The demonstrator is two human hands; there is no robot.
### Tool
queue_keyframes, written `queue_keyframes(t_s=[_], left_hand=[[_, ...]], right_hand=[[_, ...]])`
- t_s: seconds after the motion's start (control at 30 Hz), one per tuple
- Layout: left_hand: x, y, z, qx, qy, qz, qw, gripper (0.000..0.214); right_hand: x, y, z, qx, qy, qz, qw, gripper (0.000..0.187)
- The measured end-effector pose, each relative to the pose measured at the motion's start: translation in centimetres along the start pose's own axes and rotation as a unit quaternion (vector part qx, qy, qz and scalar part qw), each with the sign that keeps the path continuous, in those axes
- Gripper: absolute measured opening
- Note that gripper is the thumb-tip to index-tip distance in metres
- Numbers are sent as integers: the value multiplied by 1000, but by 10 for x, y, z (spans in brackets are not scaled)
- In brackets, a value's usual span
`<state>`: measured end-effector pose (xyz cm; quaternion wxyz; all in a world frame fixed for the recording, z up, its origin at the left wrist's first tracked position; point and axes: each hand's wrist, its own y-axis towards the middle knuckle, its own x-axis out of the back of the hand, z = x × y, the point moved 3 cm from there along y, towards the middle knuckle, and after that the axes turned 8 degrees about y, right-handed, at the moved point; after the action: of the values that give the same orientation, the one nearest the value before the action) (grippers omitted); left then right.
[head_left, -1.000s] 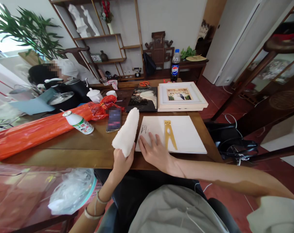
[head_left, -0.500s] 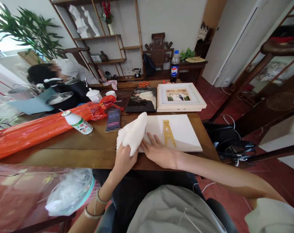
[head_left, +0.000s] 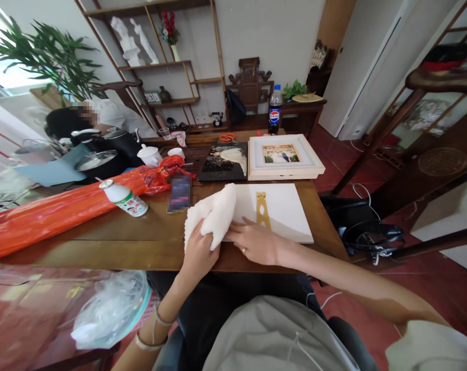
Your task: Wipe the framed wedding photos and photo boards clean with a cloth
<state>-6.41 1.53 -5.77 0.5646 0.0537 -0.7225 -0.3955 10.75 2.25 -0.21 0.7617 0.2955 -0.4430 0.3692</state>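
Observation:
My left hand [head_left: 200,250] is closed around a bunched white cloth [head_left: 213,214], which covers the left part of a flat white board [head_left: 289,206] on the table. My right hand [head_left: 252,239] lies at the board's near edge, fingers stretched left and their tips close against the cloth. I cannot tell whether those tips press on the cloth or only on the board. On the board lies a flat yellow A-shaped piece [head_left: 262,206] with cut-out holes, its lower end partly hidden by my right hand.
Behind the board are a framed photo [head_left: 310,159] and a dark picture panel [head_left: 218,167]. To the left are a phone [head_left: 179,195], a white bottle [head_left: 127,200] and a long red-wrapped bundle [head_left: 74,214]. A cola bottle [head_left: 274,113] and orange scissors [head_left: 227,137] stand farther back. Another person sits far left.
The cloth has come slightly down and over the board's left part. My right hand has shifted a little right, its fingers closer together. The yellow piece has moved slightly left and turned.

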Motion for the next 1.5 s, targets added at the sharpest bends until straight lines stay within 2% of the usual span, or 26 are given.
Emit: queue_keyframes(t_s=[0.03,0.1,0.17,0.23,0.3,0.37,0.47,0.67,0.8,0.93,1.0,1.07,1.2,1.27,1.37,1.5], left_hand=[[1,1,-1,-2,-2,3,1000,22],[3,2,-5,-8,-9,21,1000,19],[6,5,-8,-12,-15,38,999,20],[8,6,-10,-11,-21,45,999,20],[9,7,-11,-7,-24,46,999,22],[9,7,-11,-8,-22,51,998,26],[9,7,-13,-21,-18,61,998,31],[21,16,-20,-58,-15,66,996,26],[34,28,-16,-95,-7,6,995,27],[39,46,-2,-42,-15,-72,996,32],[35,58,2,-29,8,-89,996,38],[24,70,2,-44,49,-59,996,37],[-11,86,-2,-123,79,125,981,28],[-25,88,-2,-142,57,179,972,27],[-38,92,2,-145,28,196,969,25],[-42,92,1,-184,45,207,960,22]], right_hand=[[5,-11,-9,-7,32,-46,998,50],[15,-38,-35,-66,67,-158,983,40],[25,-70,-67,-144,49,-282,947,35],[29,-97,-97,-210,4,-345,915,43],[26,-111,-122,-261,3,-332,906,56],[21,-113,-136,-275,32,-284,918,62],[17,-103,-144,-260,45,-241,934,60],[21,-93,-144,-195,57,-201,958,58],[20,-95,-141,-182,56,-182,965,61],[15,-96,-140,-179,52,-202,962,59],[13,-96,-140,-180,54,-215,958,57],[13,-96,-140,-178,58,-216,958,56],[14,-96,-138,-187,61,-213,957,56],[16,-95,-137,-194,63,-210,956,56],[16,-95,-136,-196,63,-202,958,57],[16,-95,-136,-196,56,-198,959,58]])
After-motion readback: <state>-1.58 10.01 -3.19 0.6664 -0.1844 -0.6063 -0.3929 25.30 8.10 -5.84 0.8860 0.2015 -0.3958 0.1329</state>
